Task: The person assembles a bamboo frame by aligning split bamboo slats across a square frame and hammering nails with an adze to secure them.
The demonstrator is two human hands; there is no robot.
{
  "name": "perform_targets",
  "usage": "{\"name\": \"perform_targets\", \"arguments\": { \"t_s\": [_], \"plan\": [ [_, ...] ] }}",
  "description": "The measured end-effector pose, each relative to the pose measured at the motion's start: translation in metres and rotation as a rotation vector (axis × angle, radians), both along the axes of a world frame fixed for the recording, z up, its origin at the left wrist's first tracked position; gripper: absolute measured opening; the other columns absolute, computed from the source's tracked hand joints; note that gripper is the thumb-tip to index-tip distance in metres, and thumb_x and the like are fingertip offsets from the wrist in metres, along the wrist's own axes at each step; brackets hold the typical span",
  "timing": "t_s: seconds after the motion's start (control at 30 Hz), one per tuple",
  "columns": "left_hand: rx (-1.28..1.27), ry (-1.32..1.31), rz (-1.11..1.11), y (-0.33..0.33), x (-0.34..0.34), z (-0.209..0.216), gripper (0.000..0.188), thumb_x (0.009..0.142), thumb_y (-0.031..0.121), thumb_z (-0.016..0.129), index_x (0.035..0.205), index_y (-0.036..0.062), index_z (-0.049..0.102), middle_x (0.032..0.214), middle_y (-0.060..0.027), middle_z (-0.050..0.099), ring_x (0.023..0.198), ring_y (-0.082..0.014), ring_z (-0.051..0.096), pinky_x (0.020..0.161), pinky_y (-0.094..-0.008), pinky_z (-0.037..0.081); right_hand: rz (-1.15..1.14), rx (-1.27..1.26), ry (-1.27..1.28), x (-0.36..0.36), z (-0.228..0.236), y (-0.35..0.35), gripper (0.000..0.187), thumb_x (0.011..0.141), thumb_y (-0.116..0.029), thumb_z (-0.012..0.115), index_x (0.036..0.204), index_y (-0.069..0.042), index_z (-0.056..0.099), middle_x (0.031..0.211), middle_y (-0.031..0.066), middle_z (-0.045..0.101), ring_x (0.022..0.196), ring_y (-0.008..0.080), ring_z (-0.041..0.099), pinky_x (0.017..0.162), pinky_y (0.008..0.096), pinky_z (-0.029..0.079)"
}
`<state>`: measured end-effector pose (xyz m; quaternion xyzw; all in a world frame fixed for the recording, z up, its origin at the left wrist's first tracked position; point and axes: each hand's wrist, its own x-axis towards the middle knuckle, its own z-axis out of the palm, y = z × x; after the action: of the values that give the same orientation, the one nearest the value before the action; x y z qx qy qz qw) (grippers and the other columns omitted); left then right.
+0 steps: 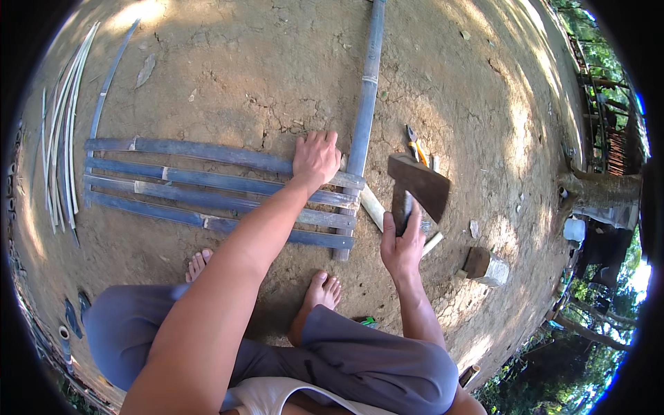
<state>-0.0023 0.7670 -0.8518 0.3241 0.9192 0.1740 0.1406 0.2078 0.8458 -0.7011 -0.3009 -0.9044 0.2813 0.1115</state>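
Note:
My left hand (317, 160) is closed over the farthest of several blue-grey bamboo slats (214, 151), close to its right end. These slats lie side by side, crossing a long upright bamboo strip (366, 97) at their right ends. Their left ends rest on a thinner bamboo strip (104, 100). In my right hand (403, 242) is a hatchet, its broad dark head (423, 185) raised over the ground right of the slats. My fingers wrap its handle, the index finger lying along it. What lies under my left palm is hidden.
Pliers with yellow handles (415, 144) lie beyond the hatchet, near pale bamboo pieces (372, 206). A wooden block (486, 266) stands to the right. Thin pale bamboo strips (63, 131) lie at far left. My bare feet (322, 290) are close to the slats' near side.

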Motion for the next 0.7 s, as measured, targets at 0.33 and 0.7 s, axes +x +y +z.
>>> {"name": "perform_targets", "arguments": {
  "t_s": [0.33, 0.7],
  "plan": [
    [0.032, 0.012, -0.042, 0.004, -0.002, 0.001, 0.019, 0.097, 0.025, 0.055, 0.11, 0.0113, 0.055, 0.11, -0.0091, 0.067, 0.11, -0.0265, 0.06, 0.091, -0.0482, 0.044, 0.013, -0.057, -0.248, 0.008, -0.043, 0.012, 0.054, 0.1, -0.016, 0.062, 0.145, 0.003, 0.039, 0.086, 0.0298, 0.071, 0.077, 0.045, 0.074, 0.061, 0.0495, 0.059],
    [0.03, 0.025, -0.022, 0.005, 0.001, -0.002, 0.019, 0.098, 0.025, 0.053, 0.111, 0.0115, 0.055, 0.111, -0.0088, 0.066, 0.11, -0.0264, 0.059, 0.092, -0.0467, 0.043, -0.019, -0.215, -0.434, 0.003, -0.034, 0.019, 0.053, 0.1, -0.018, 0.062, 0.14, 0.009, 0.04, 0.078, 0.0318, 0.068, 0.068, 0.0483, 0.071, 0.056, 0.0529, 0.057]
  ]
}}
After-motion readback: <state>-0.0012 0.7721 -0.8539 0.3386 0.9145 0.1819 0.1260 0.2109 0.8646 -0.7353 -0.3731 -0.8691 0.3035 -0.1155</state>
